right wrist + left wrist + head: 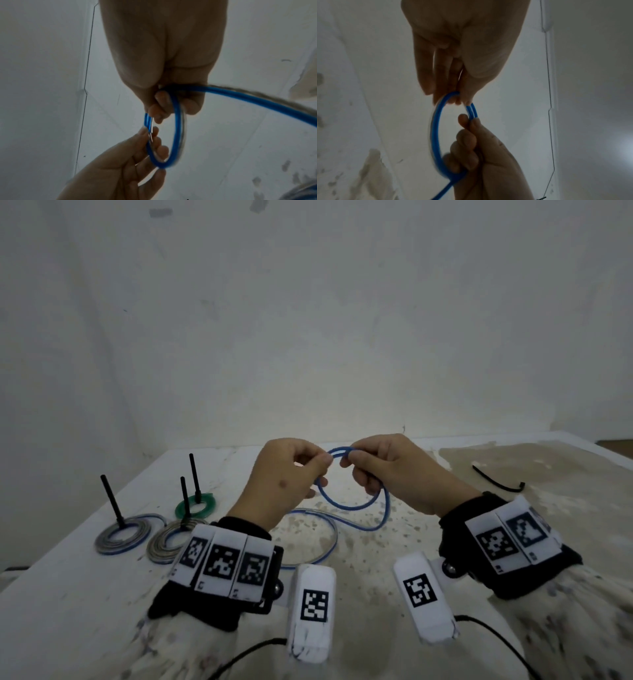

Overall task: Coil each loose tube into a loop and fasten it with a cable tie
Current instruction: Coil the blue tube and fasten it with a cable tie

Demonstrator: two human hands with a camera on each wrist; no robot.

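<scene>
Head view shows the stained white tabletop (428, 542) with open room in front and its far edge close behind the hands; three tied tube coils (123, 534) sit well left, a black cable tie (496, 479) well right. Above it, the left hand (284, 481) and right hand (394, 470) each pinch the thin blue plastic tube (354, 503) where two turns overlap, its tail trailing on the table. I judge it best to keep the left pinch fixed and feed each turn flat beside the last.

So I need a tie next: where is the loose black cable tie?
In the head view, the loose black cable tie lies on the table's far right, beyond the right hand.

blue tube (356, 505) bent into a small double loop up off the table; tail trails down; black cable tie (496, 483) lies far right
</scene>
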